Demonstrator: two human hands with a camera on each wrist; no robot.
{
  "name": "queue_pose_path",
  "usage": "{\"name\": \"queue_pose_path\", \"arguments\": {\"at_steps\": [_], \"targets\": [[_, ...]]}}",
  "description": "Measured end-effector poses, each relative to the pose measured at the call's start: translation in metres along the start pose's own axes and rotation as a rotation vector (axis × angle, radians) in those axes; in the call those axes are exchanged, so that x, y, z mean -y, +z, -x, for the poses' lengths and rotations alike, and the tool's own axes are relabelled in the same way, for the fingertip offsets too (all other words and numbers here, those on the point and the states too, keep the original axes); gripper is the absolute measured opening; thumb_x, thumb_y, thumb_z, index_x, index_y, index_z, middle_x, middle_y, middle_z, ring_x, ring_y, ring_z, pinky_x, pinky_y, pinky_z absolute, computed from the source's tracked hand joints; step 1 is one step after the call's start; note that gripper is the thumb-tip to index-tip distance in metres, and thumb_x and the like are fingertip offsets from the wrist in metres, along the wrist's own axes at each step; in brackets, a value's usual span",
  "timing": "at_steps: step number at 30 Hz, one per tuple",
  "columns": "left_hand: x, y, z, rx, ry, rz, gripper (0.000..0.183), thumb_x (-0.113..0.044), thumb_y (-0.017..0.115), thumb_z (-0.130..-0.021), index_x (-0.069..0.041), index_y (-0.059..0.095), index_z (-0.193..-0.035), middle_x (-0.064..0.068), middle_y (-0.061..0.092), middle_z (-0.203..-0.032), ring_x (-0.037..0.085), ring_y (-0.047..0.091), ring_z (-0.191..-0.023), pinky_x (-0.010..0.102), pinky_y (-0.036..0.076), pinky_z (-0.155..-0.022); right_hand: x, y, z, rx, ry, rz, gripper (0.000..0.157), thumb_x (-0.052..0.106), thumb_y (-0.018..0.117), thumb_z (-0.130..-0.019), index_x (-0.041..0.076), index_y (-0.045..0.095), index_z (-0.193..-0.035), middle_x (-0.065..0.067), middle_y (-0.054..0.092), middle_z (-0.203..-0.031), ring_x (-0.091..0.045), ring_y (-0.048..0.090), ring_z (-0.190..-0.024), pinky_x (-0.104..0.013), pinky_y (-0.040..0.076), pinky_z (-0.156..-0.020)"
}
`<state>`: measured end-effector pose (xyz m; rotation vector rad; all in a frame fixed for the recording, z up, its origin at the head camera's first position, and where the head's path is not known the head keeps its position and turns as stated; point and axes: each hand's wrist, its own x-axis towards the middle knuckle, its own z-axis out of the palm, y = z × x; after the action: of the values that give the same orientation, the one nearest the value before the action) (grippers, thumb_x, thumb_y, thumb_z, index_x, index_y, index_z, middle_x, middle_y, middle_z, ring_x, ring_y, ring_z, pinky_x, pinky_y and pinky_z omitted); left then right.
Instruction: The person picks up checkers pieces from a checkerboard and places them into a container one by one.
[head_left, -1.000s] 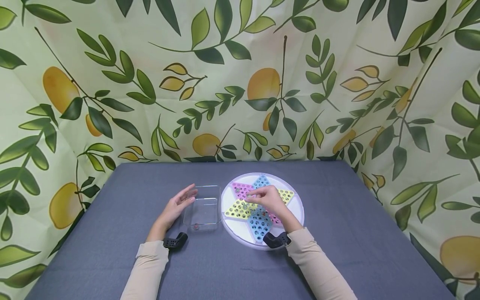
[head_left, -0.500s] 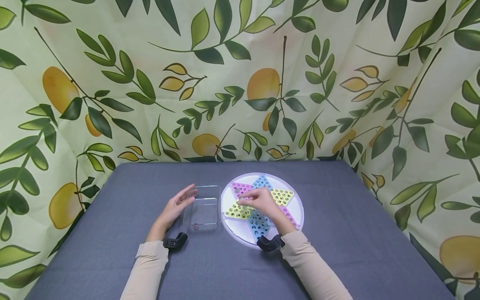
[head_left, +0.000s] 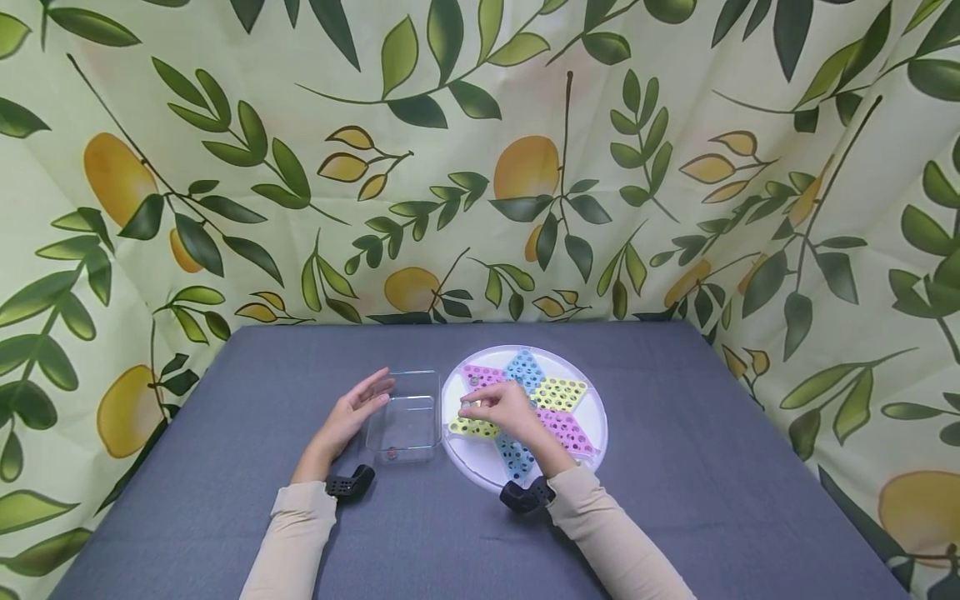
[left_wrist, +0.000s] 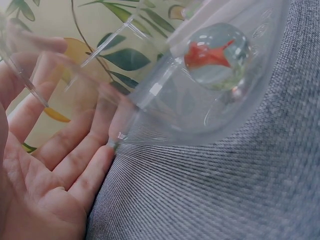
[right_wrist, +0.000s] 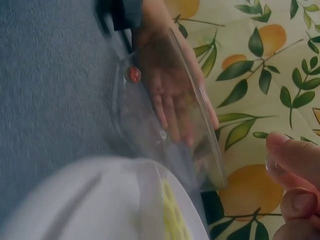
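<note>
My left hand [head_left: 349,423] touches the left side of a clear plastic box [head_left: 414,451], its fingers straight. Inside that box, the left wrist view shows a clear marble [left_wrist: 217,56] with a red swirl in a bottom corner. Between thumb and fingertips my right hand [head_left: 510,410] pinches another clear marble [right_wrist: 272,166], partly covered by the fingers. This hand is above the left part of a round white Chinese checkers board [head_left: 471,465], hiding some of its star. Pink, yellow and blue points with holes make up the star; several marbles seem to sit there, too small to tell apart.
Box and board stand close side by side on a grey cloth-covered table [head_left: 652,467]. A curtain [head_left: 480,233] with a leaf and fruit print hangs behind the table and along its sides.
My right hand has moved left across the board towards the box, carrying the marble. More of the pink and yellow points on the right now shows. The left hand has stayed in place.
</note>
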<state>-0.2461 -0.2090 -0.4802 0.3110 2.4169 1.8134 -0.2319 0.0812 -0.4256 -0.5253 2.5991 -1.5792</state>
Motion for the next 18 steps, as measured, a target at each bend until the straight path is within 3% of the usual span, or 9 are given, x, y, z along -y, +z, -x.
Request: {"name": "queue_pose_path", "arguments": {"at_steps": [3,7,15,18], "targets": [[0.000,0.000,0.000,0.005,0.005,0.005,0.060,-0.027,0.054,-0.099,-0.008,0.030,-0.151,0.020,0.043,-0.150,0.024,0.046,-0.139,0.013,0.040,-0.102,0.003,0.007,0.000,0.004,-0.021,-0.018,0.026,0.015,0.080,-0.076,-0.002,0.075,-0.095,0.008,0.050,-0.054,-0.001,0.037,-0.050,-0.014,0.027,-0.046],[-0.003,0.000,0.001,0.000,0.008,0.018,0.058,-0.024,0.054,-0.099,-0.008,0.031,-0.150,0.020,0.043,-0.150,0.032,0.043,-0.140,0.008,0.038,-0.097,0.005,0.017,-0.001,0.007,-0.038,-0.048,0.025,0.013,0.079,-0.076,-0.003,0.075,-0.095,0.009,0.048,-0.054,0.000,0.036,-0.051,-0.014,0.026,-0.046],[-0.003,0.002,0.001,-0.010,-0.003,-0.016,0.057,-0.023,0.052,-0.100,-0.009,0.032,-0.151,0.020,0.044,-0.149,0.034,0.042,-0.140,0.032,0.039,-0.111,0.004,0.034,0.001,0.028,-0.046,-0.130,0.024,0.010,0.079,-0.077,-0.005,0.075,-0.095,0.010,0.045,-0.053,0.004,0.035,-0.048,-0.014,0.025,-0.045],[-0.003,0.001,0.000,-0.014,0.002,0.002,0.056,-0.021,0.053,-0.099,-0.009,0.032,-0.150,0.020,0.045,-0.149,0.035,0.041,-0.140,0.019,0.041,-0.105,0.003,0.039,0.001,0.033,-0.052,-0.145,0.024,0.010,0.079,-0.077,-0.005,0.075,-0.095,0.009,0.047,-0.052,0.004,0.035,-0.048,-0.014,0.026,-0.045]]}}
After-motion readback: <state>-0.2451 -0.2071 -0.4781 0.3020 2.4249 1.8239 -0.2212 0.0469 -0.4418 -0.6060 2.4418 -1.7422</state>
